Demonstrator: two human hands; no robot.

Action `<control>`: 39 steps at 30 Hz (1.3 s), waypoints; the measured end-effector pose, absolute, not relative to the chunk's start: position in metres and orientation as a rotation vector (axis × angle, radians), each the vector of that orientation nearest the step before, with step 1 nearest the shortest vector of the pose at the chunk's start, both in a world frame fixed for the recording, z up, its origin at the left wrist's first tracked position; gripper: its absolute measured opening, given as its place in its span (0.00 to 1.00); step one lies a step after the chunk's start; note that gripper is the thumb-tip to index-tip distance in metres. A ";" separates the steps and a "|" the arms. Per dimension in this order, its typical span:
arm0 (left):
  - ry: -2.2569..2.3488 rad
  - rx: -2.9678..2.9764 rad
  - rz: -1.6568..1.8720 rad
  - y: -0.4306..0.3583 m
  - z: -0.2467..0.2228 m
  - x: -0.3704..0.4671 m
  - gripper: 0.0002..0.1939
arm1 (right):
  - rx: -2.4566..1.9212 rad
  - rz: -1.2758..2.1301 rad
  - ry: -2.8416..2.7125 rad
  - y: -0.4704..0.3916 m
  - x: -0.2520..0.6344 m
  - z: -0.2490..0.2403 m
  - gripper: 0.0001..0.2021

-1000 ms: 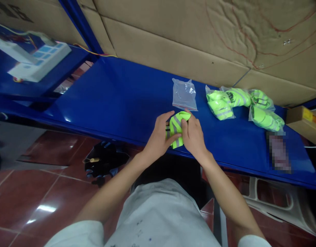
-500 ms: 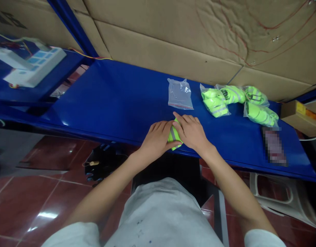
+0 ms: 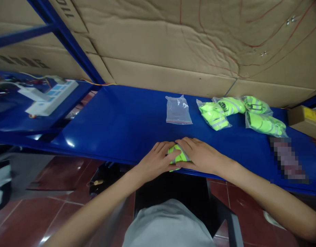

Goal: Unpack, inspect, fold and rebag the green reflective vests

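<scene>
At the front edge of the blue table, a folded neon-yellow strap with grey reflective stripes [image 3: 182, 156] lies between my two hands. My left hand [image 3: 158, 159] grips it from the left, its thumb across the top. From the right, my right hand [image 3: 199, 154] closes around the other side, fingers curled over it. Both hands cover much of the bundle. Just beyond them lies a flat clear zip bag [image 3: 177, 111], which appears to have nothing in it.
Several bagged neon-yellow bundles [image 3: 215, 115] sit at the back right of the blue table [image 3: 127, 116]. A blurred-out flat object [image 3: 289, 159] and a cardboard box [image 3: 305, 118] are farther right. A white power strip [image 3: 53, 99] stands left. Cardboard [image 3: 147, 44] walls the back.
My right hand has turned and its forearm has swung outward to the right. Both hands have shifted on the yellow bundle, which now lies more sideways. The whole view has tilted upward.
</scene>
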State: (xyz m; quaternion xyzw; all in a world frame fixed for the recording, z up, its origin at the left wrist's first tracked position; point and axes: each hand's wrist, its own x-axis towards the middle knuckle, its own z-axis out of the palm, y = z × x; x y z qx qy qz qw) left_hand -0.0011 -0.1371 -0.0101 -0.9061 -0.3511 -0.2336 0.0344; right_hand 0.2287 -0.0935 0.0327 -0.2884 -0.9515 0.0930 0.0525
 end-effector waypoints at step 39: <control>-1.717 -3.013 -1.830 -0.030 0.015 0.023 0.17 | -1.701 0.928 -1.741 -0.021 0.249 0.029 0.23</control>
